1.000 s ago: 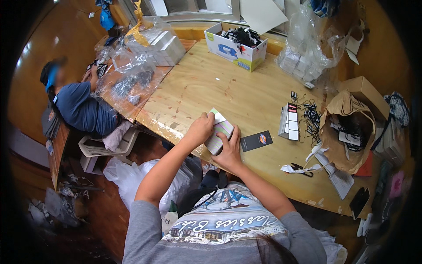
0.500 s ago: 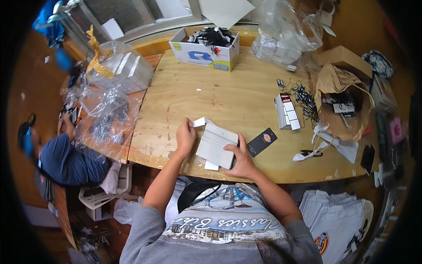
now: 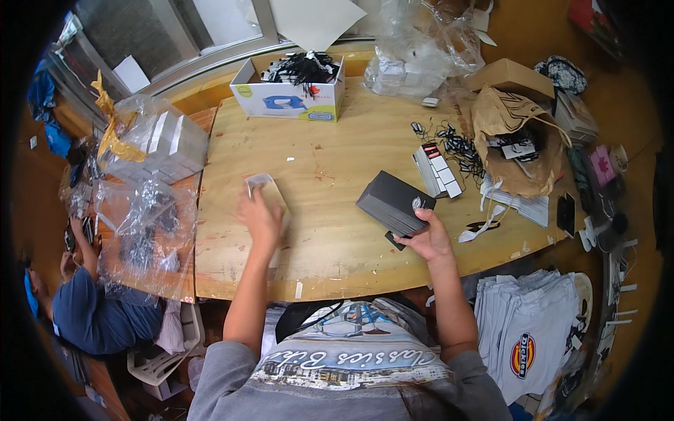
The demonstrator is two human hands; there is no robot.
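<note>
Black cards (image 3: 392, 201) in a thick stack sit in my right hand (image 3: 427, 237), thumb on top and fingers curled under the near end, over the tabletop (image 3: 323, 259). My left hand (image 3: 260, 219), fingers partly bent, lies over a pale, blurred block (image 3: 275, 194); I cannot tell whether it grips. Just beyond the stack, white labels (image 3: 442, 175) lie beside tangled black cords (image 3: 460, 149).

A thick, squared stack of black hang tags (image 3: 392, 200), a pale emblem at its right end, slants toward the desk's (image 3: 323, 256) front right corner. Left of it, a pale wrapper (image 3: 279, 197) shows blurred and partly covered.
</note>
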